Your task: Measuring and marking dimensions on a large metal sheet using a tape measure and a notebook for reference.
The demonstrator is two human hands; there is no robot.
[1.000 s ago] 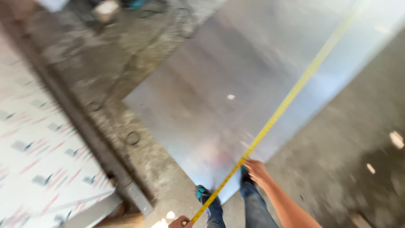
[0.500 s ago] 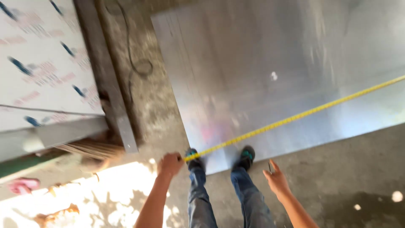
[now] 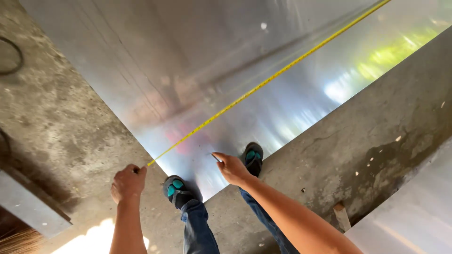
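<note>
A yellow tape (image 3: pixel 263 84) is stretching taut and straight across the metal sheet (image 3: pixel 188 61), running diagonally from the sheet's near corner toward its far right edge. Its near end is sitting just off that corner, pinched in the left hand (image 3: pixel 127 182). The sheet is lying flat, shiny and grey.

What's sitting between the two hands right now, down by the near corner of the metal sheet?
In the head view, between the left hand and right hand lie the metal sheet's near corner and the person's left foot; the yellow tape runs from the left hand.
</note>
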